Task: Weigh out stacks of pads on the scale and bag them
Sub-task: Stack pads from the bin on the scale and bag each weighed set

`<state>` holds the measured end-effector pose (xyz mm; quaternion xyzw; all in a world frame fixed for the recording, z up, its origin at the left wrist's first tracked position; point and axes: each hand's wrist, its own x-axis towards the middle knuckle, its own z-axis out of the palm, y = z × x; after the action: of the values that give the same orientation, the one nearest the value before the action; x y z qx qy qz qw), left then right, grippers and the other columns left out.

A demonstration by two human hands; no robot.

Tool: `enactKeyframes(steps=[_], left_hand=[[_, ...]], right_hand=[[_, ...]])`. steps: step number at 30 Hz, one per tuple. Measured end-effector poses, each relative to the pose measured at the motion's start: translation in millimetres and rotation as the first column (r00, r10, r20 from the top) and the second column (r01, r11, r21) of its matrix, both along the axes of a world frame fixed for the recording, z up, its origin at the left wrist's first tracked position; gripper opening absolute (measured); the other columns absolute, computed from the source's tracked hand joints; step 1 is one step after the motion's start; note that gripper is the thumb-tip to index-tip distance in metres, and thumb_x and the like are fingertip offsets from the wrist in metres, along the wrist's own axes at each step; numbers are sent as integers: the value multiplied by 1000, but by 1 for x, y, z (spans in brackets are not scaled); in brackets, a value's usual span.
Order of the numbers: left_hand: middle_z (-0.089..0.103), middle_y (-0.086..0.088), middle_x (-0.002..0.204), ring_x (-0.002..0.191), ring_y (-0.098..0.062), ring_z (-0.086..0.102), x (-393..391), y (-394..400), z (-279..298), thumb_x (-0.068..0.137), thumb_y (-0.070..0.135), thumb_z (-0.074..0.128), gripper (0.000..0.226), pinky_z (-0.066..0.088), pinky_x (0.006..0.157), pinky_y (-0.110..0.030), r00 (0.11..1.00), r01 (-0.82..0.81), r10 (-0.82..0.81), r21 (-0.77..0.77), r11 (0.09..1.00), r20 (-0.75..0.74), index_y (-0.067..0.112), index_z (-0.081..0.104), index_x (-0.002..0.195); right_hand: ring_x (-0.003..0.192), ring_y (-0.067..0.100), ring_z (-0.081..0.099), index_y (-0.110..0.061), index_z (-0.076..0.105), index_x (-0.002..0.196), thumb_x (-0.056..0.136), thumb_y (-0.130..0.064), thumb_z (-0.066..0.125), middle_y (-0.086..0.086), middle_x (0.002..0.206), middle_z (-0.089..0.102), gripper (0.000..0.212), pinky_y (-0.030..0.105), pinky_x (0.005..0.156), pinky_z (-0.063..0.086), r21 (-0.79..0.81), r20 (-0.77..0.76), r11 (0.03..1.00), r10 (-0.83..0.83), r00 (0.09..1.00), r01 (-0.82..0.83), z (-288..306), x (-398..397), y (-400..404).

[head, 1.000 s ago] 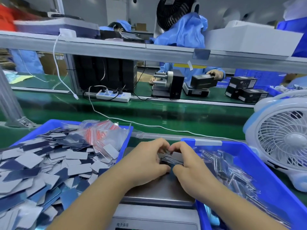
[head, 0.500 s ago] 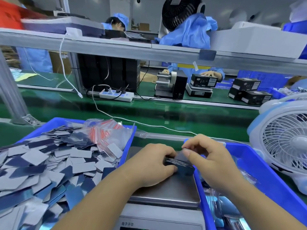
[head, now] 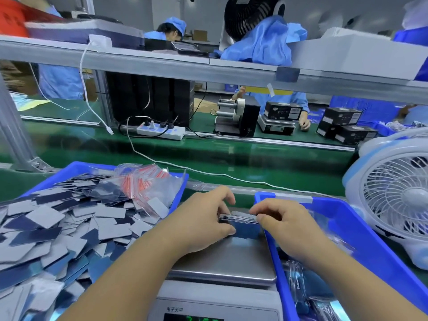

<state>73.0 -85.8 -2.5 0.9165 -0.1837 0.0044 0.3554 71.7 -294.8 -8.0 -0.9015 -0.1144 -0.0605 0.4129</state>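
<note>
From the head view, you hold the stack of pads [head: 240, 224] on edge over the far part of the scale's steel platter [head: 228, 260], pinched from both ends. Your left hand [head: 203, 221] grasps its left end, thumb low at the near corner and fingers curled over the top; your right hand [head: 283, 224] grasps the right end, fingers curled round it with the fingertips [head: 261, 217] pressing on the upper edge. Whether the stack's lower edge touches the platter or hangs just above it, I cannot tell. Held this way, the pads look squared up between your palms, probably so they stay one tidy block for weighing or bagging.

Both forearms come in from the bottom of the frame and converge over the scale, wrists low, hands knuckle-up and near each other.

The layout suits the work: the left blue bin [head: 69, 172] holds loose pads [head: 69, 230] with clear red-striped bags [head: 148, 188] piled at its far right corner, beside your left hand. The right blue bin [head: 347, 218], touching the scale's right side, holds what look like bagged packs. The scale's green readout [head: 193, 318] is cut off and unreadable.
</note>
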Motion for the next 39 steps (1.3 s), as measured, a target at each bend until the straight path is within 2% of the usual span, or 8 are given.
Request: enactKeyframes(steps=[5,9,18,24,30,34,37,39], left_hand=[[65,20,93,87,-3,56,-2,-3,-2,79,38,75,38,50,82,-31,998,-38,34,86,996,53,45,44,100],[60,19,106,100,-13,55,-3,-3,-2,79,46,73,45,48,89,-33,991,-106,88,183,977,104,47,37,105],[44,15,142,130,-3,48,-18,-25,1,68,17,52,65,43,107,-34,982,52,-91,-222,974,-167,48,37,123],[48,20,133,114,18,49,-23,-34,2,64,8,45,68,37,88,-1,960,143,-227,-407,902,-167,45,41,121],[53,5,137,128,1,51,-17,-32,0,58,-2,43,74,44,100,-19,954,143,-277,-636,759,-115,35,48,123],[51,6,139,139,3,38,-10,-27,-1,57,3,42,72,35,105,-17,973,107,-211,-613,783,-98,45,50,115],[56,6,133,131,3,46,-7,-17,1,62,0,40,64,39,100,-13,988,-5,-92,-614,790,-126,39,52,111],[62,4,122,121,-5,58,-2,-12,1,78,-9,43,50,47,105,-32,987,-130,43,-614,778,-155,32,56,104]], right_hand=[[58,-12,52,-40,67,95,90,-29,64,-39,57,54,13,3,59,37,-141,9,983,122,993,-119,4,-10,6],[63,-21,48,-31,70,109,84,-29,74,-51,59,45,26,2,62,35,-208,92,974,115,989,-94,3,-13,17],[67,-13,54,-43,56,84,80,-24,71,-37,74,59,25,5,63,36,-233,143,966,144,979,-108,1,-16,17],[86,-15,54,-41,65,100,70,-36,58,-33,86,61,31,4,72,38,-245,156,964,142,977,-101,-2,-18,21],[80,-4,54,-38,67,98,74,-30,67,-20,90,67,25,7,69,36,-267,227,963,102,969,-39,1,-15,17],[83,-2,53,-36,66,99,77,-35,71,-20,91,65,23,6,70,35,-300,187,953,104,977,-44,0,-15,18],[85,-4,50,-35,66,100,79,-34,72,-20,93,62,21,2,75,33,-356,127,931,136,983,-82,-4,-17,19],[83,-8,51,-34,68,95,78,-30,73,-20,89,63,18,1,75,34,-324,146,944,115,983,-62,-3,-17,20]])
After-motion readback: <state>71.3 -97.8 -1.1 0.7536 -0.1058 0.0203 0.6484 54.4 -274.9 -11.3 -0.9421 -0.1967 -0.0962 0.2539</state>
